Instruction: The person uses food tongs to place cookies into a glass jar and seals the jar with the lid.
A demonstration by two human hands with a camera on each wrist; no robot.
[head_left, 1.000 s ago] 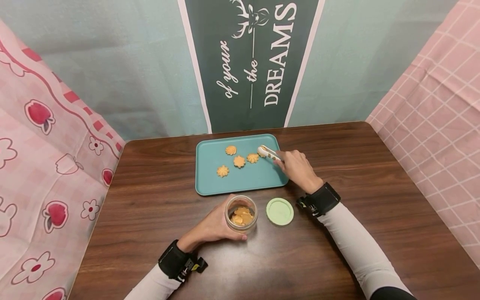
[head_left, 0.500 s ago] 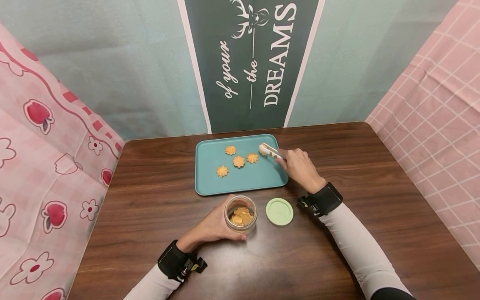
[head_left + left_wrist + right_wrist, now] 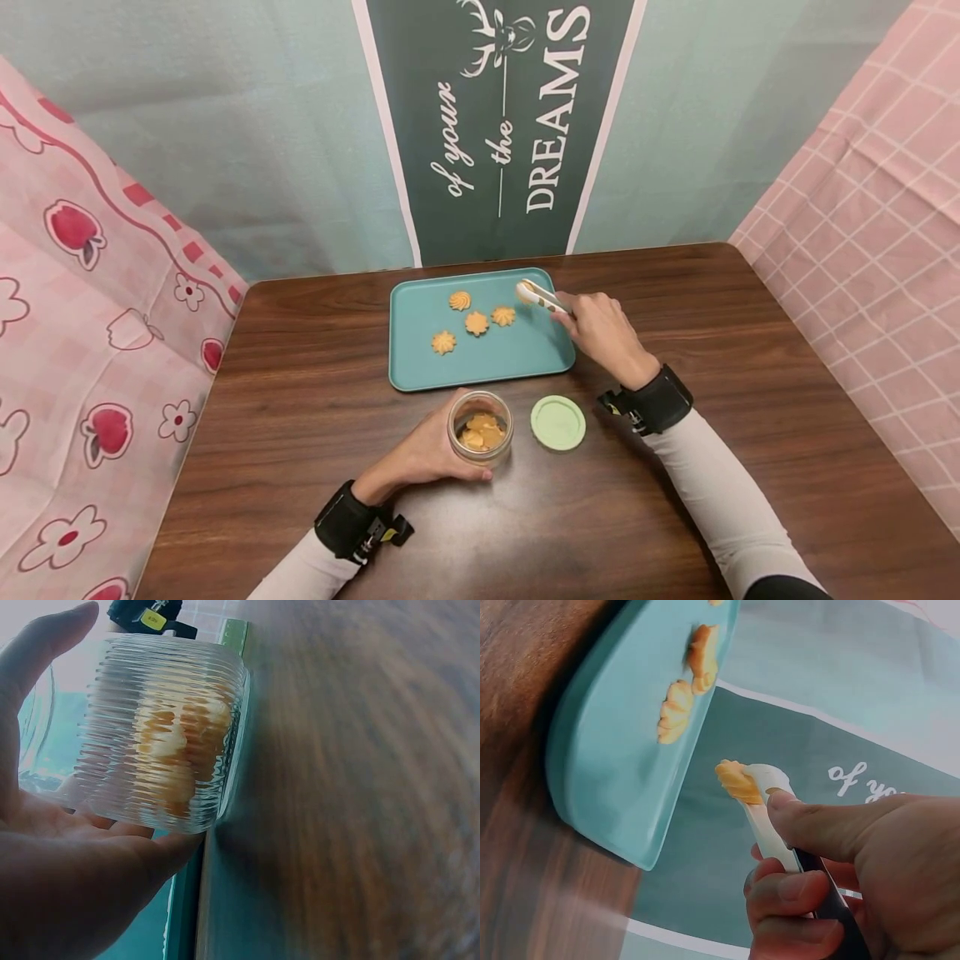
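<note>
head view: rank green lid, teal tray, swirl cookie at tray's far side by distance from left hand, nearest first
From the left hand:
1. green lid, on the table to its right.
2. teal tray, just beyond it.
3. swirl cookie, near the tray's far edge.

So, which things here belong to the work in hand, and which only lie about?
In the work:
- tongs gripping a cookie, in the right hand
- glass jar, held by the left hand
- teal tray with four cookies
- green lid beside the jar

Lying about:
- banner
- pink cloths
</note>
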